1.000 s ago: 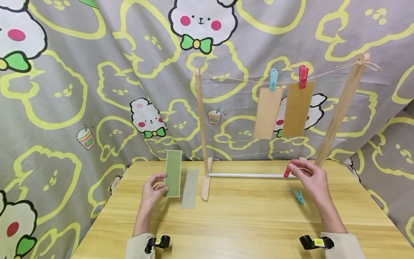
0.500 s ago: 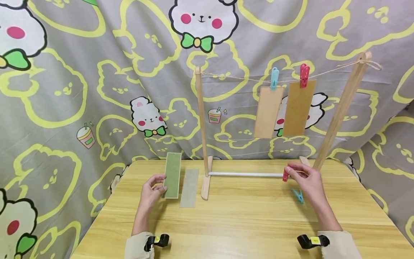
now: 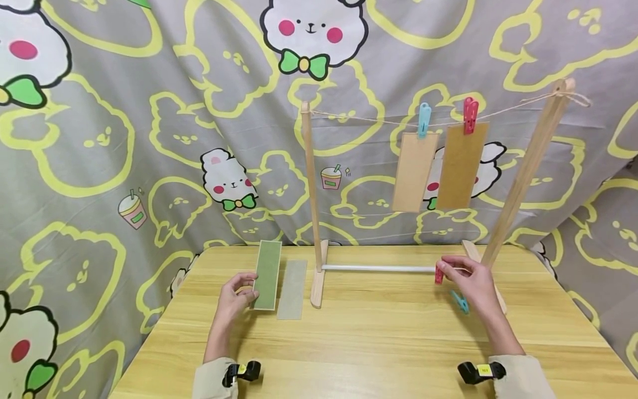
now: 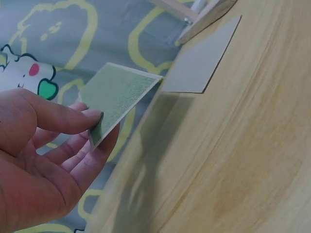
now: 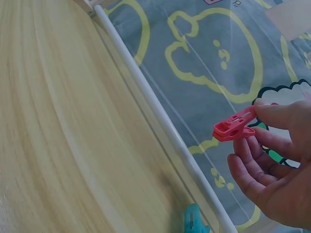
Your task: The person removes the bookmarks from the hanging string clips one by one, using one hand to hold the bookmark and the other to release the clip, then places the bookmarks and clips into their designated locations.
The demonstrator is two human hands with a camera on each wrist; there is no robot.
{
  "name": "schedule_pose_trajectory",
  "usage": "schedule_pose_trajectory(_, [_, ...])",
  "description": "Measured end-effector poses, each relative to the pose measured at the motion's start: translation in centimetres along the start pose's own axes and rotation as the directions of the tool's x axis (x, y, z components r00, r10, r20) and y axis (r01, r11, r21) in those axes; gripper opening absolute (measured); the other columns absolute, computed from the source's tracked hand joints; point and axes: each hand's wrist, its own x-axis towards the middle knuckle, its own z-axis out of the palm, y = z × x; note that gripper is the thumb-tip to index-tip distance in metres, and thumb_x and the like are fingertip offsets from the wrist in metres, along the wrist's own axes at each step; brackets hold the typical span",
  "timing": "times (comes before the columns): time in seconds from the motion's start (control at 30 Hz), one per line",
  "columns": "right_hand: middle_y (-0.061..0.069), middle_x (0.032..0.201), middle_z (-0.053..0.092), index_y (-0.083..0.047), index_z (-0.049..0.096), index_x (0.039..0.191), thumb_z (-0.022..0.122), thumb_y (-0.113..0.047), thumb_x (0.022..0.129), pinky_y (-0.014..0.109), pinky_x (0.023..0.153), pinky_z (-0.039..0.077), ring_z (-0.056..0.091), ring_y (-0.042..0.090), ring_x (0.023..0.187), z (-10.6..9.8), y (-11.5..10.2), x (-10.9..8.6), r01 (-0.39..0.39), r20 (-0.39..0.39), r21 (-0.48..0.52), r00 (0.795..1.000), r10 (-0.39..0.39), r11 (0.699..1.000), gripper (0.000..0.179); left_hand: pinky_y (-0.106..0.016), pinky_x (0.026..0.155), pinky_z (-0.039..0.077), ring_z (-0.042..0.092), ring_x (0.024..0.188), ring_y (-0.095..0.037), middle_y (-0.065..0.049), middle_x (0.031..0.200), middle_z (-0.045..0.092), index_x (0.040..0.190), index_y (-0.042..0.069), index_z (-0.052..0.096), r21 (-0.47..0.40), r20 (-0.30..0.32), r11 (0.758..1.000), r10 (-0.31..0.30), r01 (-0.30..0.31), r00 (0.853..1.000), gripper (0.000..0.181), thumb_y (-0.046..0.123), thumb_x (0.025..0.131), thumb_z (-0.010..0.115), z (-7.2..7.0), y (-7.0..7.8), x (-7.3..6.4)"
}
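Note:
My left hand [image 3: 236,297] pinches a green rectangular card [image 3: 268,275] with a pale border by its left edge, holding it tilted above the table; in the left wrist view the thumb lies on the face of the card [image 4: 114,92]. A grey card [image 3: 292,290] lies flat just right of it. Between thumb and fingers my right hand [image 3: 468,282] pinches a red clothespin [image 3: 439,272], its tip pointing down. The right wrist view shows the same red clothespin [image 5: 235,124] by its handle ends. Below that hand a blue clothespin [image 3: 461,302] rests on the table.
A wooden stand with a left post [image 3: 311,183], right post [image 3: 528,172] and white bottom rod [image 3: 379,268] carries a string [image 3: 359,117]. From it hang a beige card [image 3: 415,172] under a light blue clothespin [image 3: 424,120] and a brown card [image 3: 462,166] under another red clothespin [image 3: 471,115].
The green card has dropped slightly in the left hand's grip. My right hand has shifted a little left and down with the red clothespin, which now points more straight down.

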Motion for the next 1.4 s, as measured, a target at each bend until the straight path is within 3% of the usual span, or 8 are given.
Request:
schedule_pose_trajectory(0.4, [0.020,0.105,0.074,0.008,0.068,0.121,0.074,-0.031,0.097,0.012,0.069,0.052,0.062,-0.007,0.081,0.4,0.8,-0.2,0.010,0.013,-0.127,1.000,-0.008,0.992,0.046,-0.019,0.053,0.042,0.055,0.062,-0.010,-0.027,0.111,0.060,0.124,-0.011,0.060,0.033,0.043,0.999,-0.025,0.023,0.999,0.044,-0.021,0.081,0.061,-0.2,-0.9,-0.1])
schedule_pose_trajectory(0.73, [0.011,0.092,0.077,0.002,0.075,0.110,0.078,-0.035,0.093,0.016,0.066,0.049,0.063,-0.003,0.073,0.8,1.2,0.0,-0.023,-0.011,-0.228,1.000,0.021,0.973,0.041,-0.020,0.050,0.043,0.052,0.060,-0.010,-0.027,0.109,0.058,0.122,-0.013,0.060,0.052,0.051,0.998,-0.022,0.019,0.998,0.043,-0.020,0.080,0.061,-0.5,-1.3,-0.2])
schedule_pose_trajectory(1.03, [0.009,0.091,0.076,-0.001,0.076,0.107,0.079,-0.037,0.092,0.017,0.069,0.047,0.063,-0.001,0.074,1.2,1.7,0.0,0.005,-0.004,-0.290,1.000,-0.006,0.957,0.039,-0.022,0.050,0.043,0.049,0.058,-0.011,-0.022,0.106,0.058,0.122,-0.012,0.062,0.075,0.069,0.996,-0.061,0.056,0.996,0.042,-0.017,0.080,0.063,-0.5,-1.2,0.0])
schedule_pose_trajectory(1.4, [0.002,0.083,0.076,-0.005,0.078,0.102,0.079,-0.035,0.092,0.039,0.072,0.050,0.067,0.014,0.075,1.9,1.7,-0.2,0.014,-0.006,-0.390,1.000,-0.017,0.921,0.032,-0.023,0.050,0.043,0.051,0.063,-0.014,-0.024,0.110,0.057,0.125,-0.014,0.060,0.114,0.083,0.991,-0.086,0.076,0.993,0.043,-0.017,0.082,0.064,-0.5,-1.2,-0.3])
